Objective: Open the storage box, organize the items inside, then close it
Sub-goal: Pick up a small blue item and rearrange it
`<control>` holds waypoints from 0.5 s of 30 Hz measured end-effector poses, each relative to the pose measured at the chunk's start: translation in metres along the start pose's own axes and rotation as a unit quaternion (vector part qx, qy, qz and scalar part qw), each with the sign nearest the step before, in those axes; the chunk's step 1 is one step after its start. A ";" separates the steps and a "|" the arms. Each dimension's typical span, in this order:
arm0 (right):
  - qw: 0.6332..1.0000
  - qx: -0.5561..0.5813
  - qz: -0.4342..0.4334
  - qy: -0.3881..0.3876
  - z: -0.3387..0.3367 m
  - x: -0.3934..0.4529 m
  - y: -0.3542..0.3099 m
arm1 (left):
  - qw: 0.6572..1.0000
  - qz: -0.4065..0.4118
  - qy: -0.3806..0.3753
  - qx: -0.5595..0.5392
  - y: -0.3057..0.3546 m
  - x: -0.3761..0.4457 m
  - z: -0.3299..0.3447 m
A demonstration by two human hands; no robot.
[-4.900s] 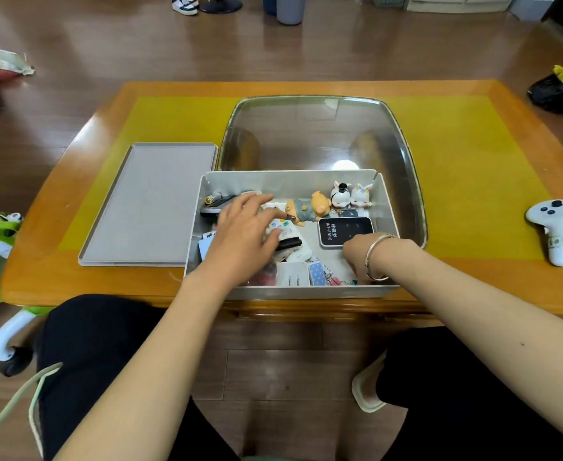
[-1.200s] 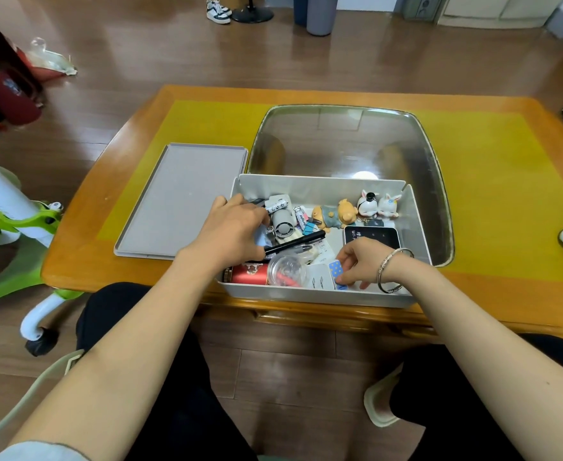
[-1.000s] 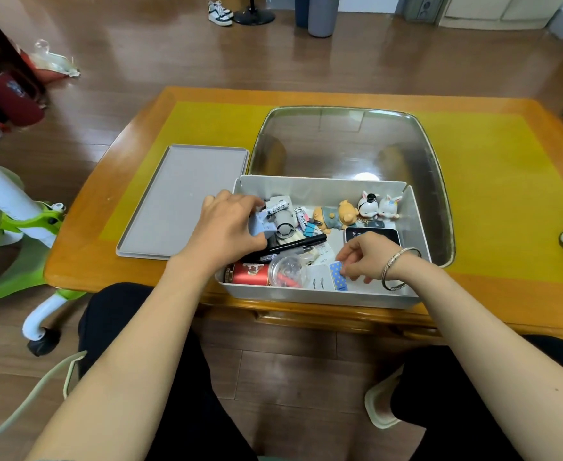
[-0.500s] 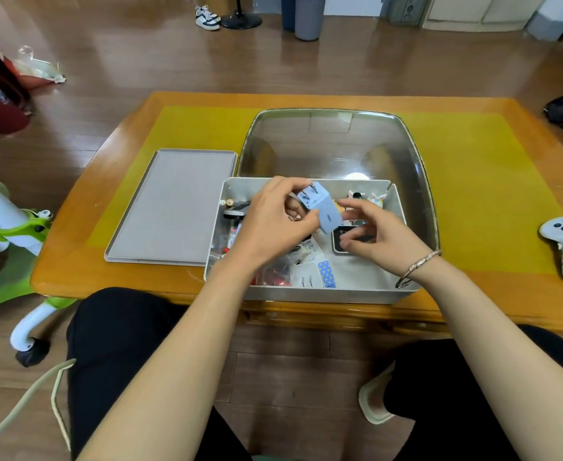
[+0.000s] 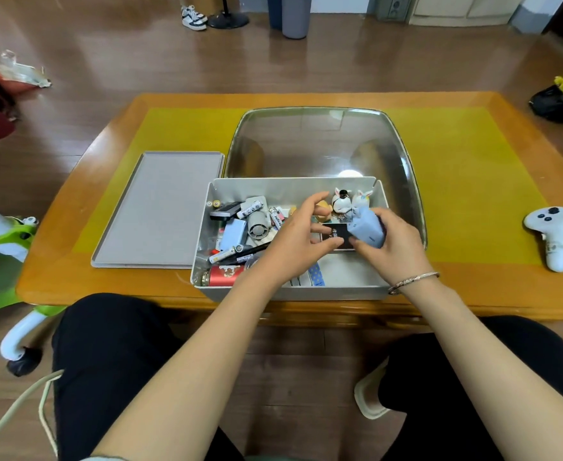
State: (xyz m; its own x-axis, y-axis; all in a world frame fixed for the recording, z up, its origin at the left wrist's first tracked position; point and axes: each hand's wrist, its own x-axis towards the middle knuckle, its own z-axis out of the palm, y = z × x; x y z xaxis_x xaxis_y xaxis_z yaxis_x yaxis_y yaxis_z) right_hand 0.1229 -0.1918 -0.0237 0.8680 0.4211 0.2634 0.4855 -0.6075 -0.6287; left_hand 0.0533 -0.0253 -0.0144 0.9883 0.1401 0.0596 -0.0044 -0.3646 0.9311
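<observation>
I see the open storage box (image 5: 293,186) at the table's near edge, its lid (image 5: 160,207) flat just left of it. My right hand (image 5: 396,244) grips a pale blue charger block (image 5: 366,227) over the box's right half; my left hand (image 5: 298,241) hovers beside it, fingers loosely spread, holding nothing.

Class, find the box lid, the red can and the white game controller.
lid (image 5: 160,207), head view, middle of its flat face
red can (image 5: 225,275), head view, its side
controller (image 5: 554,232), head view, its body

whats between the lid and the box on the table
Nothing: in the head view a narrow bare strip of table separates the lid from the storage box.
</observation>
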 end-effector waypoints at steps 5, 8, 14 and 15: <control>1.000 -0.007 -0.030 -0.002 0.002 -0.002 0.006 | 1.000 0.014 0.024 -0.012 -0.010 -0.005 0.011; 0.998 0.005 -0.044 -0.035 0.007 -0.005 0.002 | 0.998 0.053 0.027 0.010 -0.012 -0.011 0.025; 0.998 0.031 -0.034 -0.050 0.015 -0.011 -0.001 | 0.988 0.106 0.085 0.067 -0.021 -0.018 0.033; 0.998 0.030 -0.036 -0.050 0.016 -0.011 0.000 | 0.987 0.110 0.092 0.069 -0.022 -0.019 0.034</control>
State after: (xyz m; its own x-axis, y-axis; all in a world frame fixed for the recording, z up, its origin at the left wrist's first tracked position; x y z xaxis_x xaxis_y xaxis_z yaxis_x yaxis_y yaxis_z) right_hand 0.1113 -0.1858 -0.0378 0.8153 0.5288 0.2361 0.5357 -0.5337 -0.6544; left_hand 0.0400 -0.0511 -0.0479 0.9216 0.2037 0.3305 -0.1824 -0.5242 0.8318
